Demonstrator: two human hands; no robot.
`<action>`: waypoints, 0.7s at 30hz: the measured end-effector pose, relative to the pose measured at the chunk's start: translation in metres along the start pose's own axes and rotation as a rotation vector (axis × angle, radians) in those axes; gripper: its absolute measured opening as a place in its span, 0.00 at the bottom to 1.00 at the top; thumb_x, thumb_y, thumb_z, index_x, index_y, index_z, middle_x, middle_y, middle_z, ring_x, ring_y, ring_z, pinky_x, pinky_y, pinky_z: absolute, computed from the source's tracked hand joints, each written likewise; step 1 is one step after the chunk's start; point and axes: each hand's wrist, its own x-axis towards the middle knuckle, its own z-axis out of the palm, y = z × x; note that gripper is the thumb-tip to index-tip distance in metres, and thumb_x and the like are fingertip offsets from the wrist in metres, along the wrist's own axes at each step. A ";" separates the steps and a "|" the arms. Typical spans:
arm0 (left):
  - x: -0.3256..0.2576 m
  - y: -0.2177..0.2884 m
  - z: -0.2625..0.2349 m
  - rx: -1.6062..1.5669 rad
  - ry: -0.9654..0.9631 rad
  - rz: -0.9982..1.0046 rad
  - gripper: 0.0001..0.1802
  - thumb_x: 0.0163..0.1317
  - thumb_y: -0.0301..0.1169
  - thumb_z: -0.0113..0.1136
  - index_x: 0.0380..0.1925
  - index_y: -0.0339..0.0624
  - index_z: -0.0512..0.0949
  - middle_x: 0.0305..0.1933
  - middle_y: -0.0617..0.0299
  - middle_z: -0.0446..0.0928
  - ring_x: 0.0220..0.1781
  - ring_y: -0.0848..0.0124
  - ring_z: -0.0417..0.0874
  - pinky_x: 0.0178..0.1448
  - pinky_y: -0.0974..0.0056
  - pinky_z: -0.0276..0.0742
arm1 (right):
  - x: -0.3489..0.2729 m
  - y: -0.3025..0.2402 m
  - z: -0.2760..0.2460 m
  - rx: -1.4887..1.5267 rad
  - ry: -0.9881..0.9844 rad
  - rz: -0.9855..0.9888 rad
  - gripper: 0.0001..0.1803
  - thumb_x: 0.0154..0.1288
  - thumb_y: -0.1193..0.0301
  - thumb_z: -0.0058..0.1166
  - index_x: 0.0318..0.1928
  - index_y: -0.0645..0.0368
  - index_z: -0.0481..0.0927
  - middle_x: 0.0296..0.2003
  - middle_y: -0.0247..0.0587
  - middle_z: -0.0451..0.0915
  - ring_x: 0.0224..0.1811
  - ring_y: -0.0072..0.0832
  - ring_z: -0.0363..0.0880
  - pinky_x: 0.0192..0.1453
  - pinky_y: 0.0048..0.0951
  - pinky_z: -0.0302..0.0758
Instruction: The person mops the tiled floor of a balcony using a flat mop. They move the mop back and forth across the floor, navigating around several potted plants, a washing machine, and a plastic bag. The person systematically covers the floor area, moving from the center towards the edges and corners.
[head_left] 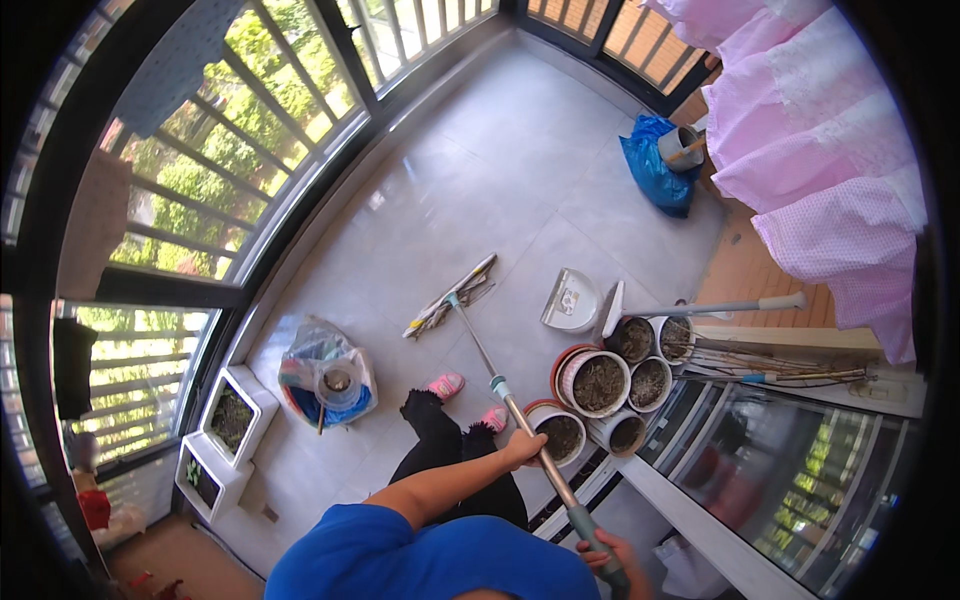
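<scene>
Well off to the left of the left grip, two white planters stand by the window, out of the mop's way. Nearer that grip, though also apart from it, a clear plastic bag sits on the floor with a tub in it; a wide swing to the left could bump the bag and tip the tub. Just ahead and left of the left grip are two pink shoes, and a straight pull back could run the mop head into a foot.

The mop runs from the right grip up through the left grip to its head, flat on the floor ahead and to the left of both. The left grip is wrapped around the pole. Just to its right cluster the flower pots; if the pole drifts sideways, it could nudge the closest one and spill soil. Beyond them, ahead of the left grip, a white dustpan could get knocked by a swing to the right. The right grip is closed on the handle's lower end; if it loosened, the pole could twist and the head slew off line
</scene>
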 end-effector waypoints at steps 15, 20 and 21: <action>-0.032 0.104 -0.109 -0.949 0.029 0.182 0.09 0.54 0.31 0.41 0.20 0.39 0.63 0.21 0.58 0.65 0.29 0.63 0.74 0.42 0.55 0.73 | 0.064 -0.036 0.321 -1.422 0.246 0.283 0.19 0.57 0.73 0.42 0.50 0.56 0.60 0.27 0.42 0.69 0.18 0.20 0.65 0.18 0.17 0.67; 0.010 0.149 -0.160 -0.923 -0.061 0.183 0.10 0.53 0.32 0.39 0.20 0.38 0.63 0.23 0.55 0.69 0.31 0.62 0.75 0.43 0.56 0.73 | 0.133 -0.072 0.375 -0.934 0.243 0.443 0.16 0.56 0.73 0.44 0.45 0.59 0.60 0.31 0.47 0.66 0.21 0.21 0.63 0.19 0.16 0.66; 0.025 0.148 -0.158 -0.920 -0.062 0.170 0.10 0.53 0.32 0.39 0.21 0.36 0.64 0.25 0.54 0.70 0.32 0.61 0.75 0.43 0.55 0.73 | 0.128 -0.078 0.373 -0.881 0.270 0.443 0.17 0.56 0.73 0.44 0.46 0.59 0.59 0.31 0.46 0.66 0.21 0.21 0.63 0.19 0.16 0.66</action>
